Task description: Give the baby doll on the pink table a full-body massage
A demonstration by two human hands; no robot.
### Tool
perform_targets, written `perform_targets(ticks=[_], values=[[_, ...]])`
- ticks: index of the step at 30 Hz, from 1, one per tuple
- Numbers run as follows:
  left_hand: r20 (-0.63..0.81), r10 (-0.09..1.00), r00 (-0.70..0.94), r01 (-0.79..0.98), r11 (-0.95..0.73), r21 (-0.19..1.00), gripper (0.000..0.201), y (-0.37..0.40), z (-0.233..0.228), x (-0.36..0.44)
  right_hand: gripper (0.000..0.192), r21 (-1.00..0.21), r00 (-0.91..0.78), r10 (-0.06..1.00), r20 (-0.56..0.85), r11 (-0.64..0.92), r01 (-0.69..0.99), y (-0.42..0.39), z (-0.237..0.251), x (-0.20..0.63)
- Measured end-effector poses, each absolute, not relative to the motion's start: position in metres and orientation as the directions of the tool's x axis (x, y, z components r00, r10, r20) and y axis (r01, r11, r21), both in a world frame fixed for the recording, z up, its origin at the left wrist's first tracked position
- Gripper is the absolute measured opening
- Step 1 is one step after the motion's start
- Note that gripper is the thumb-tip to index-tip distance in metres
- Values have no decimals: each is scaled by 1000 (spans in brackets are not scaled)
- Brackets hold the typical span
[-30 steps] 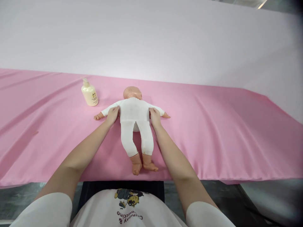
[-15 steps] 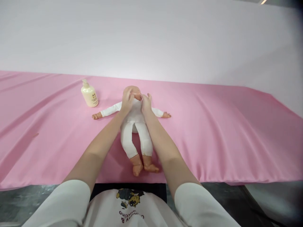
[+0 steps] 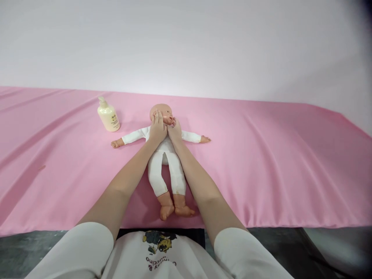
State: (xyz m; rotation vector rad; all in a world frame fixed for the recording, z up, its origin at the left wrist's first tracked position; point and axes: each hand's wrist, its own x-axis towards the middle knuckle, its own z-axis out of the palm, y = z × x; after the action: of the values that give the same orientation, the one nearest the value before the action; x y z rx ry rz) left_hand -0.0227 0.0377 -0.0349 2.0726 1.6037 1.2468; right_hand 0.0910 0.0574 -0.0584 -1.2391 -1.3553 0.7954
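A baby doll in white cloth lies on its back with its arms stretched out sideways. Its bald head faces the right. My left hand rests against the side of the doll's head, its fingers extended along the cheek. By the chin and mouth is my right hand, with its fingers extended and partly hidden. Both thumbs come close together below the chin. Neither hand grips anything that I can see.
A cream pump bottle stands left of the doll's head. Pink cloth with folds covers the table, and a white wall rises behind it. A small brownish mark or scrap shows at the left.
My hands have come closer together and lower, near the doll's chin. More of its forehead and face shows now. The left fingers, blurred before, now lie against its cheek.
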Motion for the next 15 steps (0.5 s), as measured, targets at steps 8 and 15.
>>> perform_targets(ticks=[8,15], values=[[430,898,-93,703,-247,667,84,16,-28,-27,75,-906,123,932,340,290,309,40,-48,85],[120,972,-201,699,57,713,87,14,-20,-45,66,-799,13,890,455,402,448,21,-37,79]])
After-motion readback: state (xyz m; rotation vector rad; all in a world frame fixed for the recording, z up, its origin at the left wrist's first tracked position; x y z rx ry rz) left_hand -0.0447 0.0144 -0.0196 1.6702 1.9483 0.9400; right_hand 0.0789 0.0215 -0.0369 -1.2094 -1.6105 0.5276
